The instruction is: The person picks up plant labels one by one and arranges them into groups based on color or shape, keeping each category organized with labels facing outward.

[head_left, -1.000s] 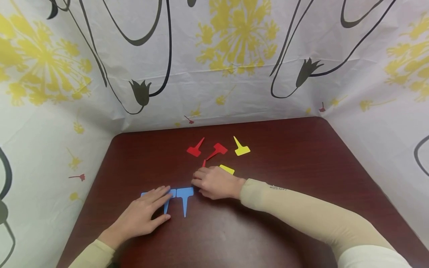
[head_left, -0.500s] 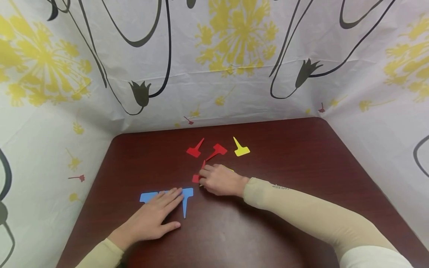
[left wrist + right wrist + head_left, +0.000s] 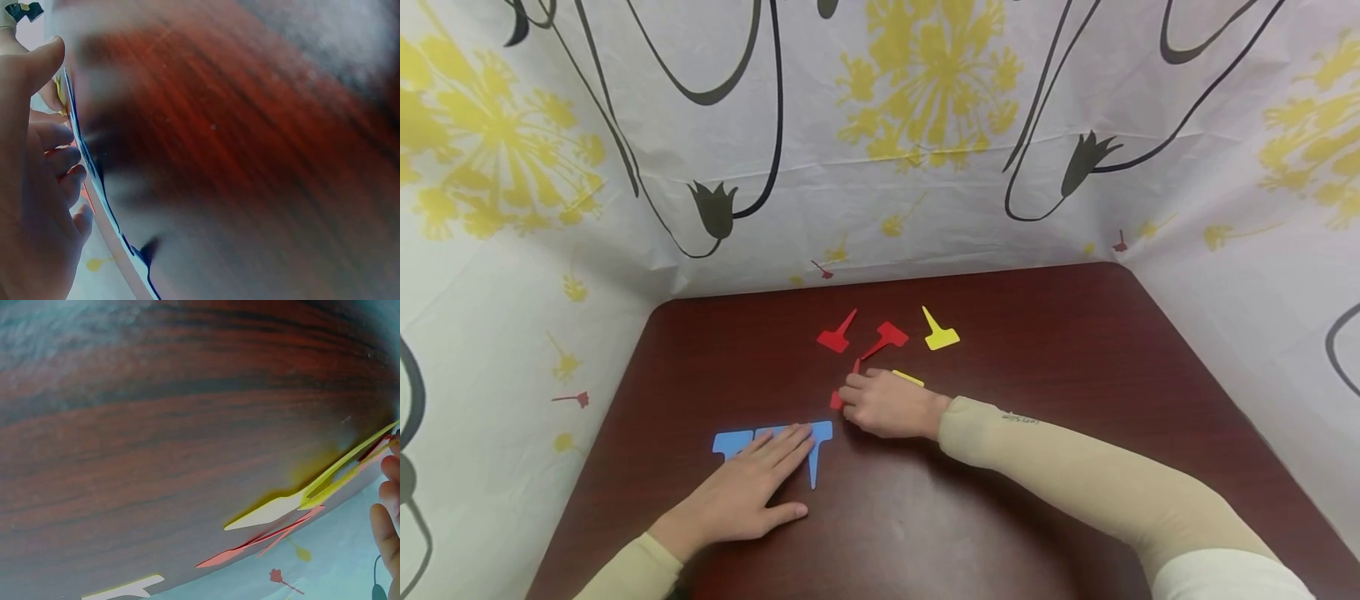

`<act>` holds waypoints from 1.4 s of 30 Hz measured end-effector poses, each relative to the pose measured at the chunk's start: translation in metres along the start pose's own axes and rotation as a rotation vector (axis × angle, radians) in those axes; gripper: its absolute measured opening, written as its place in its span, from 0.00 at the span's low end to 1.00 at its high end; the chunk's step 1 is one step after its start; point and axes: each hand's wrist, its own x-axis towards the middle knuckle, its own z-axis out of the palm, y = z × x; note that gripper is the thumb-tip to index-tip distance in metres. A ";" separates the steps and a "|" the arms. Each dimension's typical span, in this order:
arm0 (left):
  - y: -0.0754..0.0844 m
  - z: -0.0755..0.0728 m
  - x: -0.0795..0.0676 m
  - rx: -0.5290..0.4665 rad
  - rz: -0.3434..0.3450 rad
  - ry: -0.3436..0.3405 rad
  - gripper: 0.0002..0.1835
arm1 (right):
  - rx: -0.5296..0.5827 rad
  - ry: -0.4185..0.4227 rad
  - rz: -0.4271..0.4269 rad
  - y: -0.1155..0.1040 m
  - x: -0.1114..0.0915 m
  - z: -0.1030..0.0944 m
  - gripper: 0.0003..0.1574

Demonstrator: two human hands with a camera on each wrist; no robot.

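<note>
Blue T-shaped plant labels (image 3: 730, 442) lie in a row on the table, heads away from me and stems toward me. My left hand (image 3: 748, 492) rests flat across them, hiding the middle of the row; the rightmost blue label (image 3: 823, 431) shows past its fingertips. To the right, my right hand (image 3: 887, 404) pinches a yellow plant label (image 3: 908, 378) by its stem, fingers curled. That label's head shows as a thin strip behind the hand, and in the right wrist view it slants over the wood. A red label (image 3: 836, 401) lies partly hidden under the right fingers.
Farther back on the dark red-brown table (image 3: 1030, 333) lie two more red labels (image 3: 834, 339) (image 3: 892, 335) and a yellow label (image 3: 942, 337). A white patterned cloth (image 3: 850, 200) hangs behind the table and along both sides.
My left hand has slid right along the blue row, uncovering the left label. My right hand has shifted slightly right and back, and the yellow label's head now looks narrower.
</note>
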 end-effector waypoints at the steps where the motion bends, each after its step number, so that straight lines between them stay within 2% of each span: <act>1: 0.000 0.000 0.000 0.002 -0.002 0.001 0.44 | 0.003 0.006 0.004 0.000 0.000 0.001 0.11; 14: 0.000 -0.001 0.000 -0.013 -0.004 -0.004 0.43 | 0.082 0.082 0.094 0.010 -0.005 -0.006 0.09; 21: -0.001 0.000 0.000 -0.009 0.004 -0.007 0.43 | 0.083 0.096 0.114 0.016 -0.012 -0.012 0.07; 29: -0.003 -0.001 0.001 -0.021 -0.009 -0.036 0.42 | 0.099 0.180 0.123 0.021 -0.020 -0.016 0.00; 36: -0.002 -0.002 0.003 -0.029 -0.007 -0.019 0.42 | 0.143 0.280 0.161 0.025 -0.024 -0.025 0.04; 42: -0.002 -0.002 0.003 -0.026 -0.009 -0.019 0.42 | 0.173 0.333 0.142 0.018 -0.023 -0.031 0.03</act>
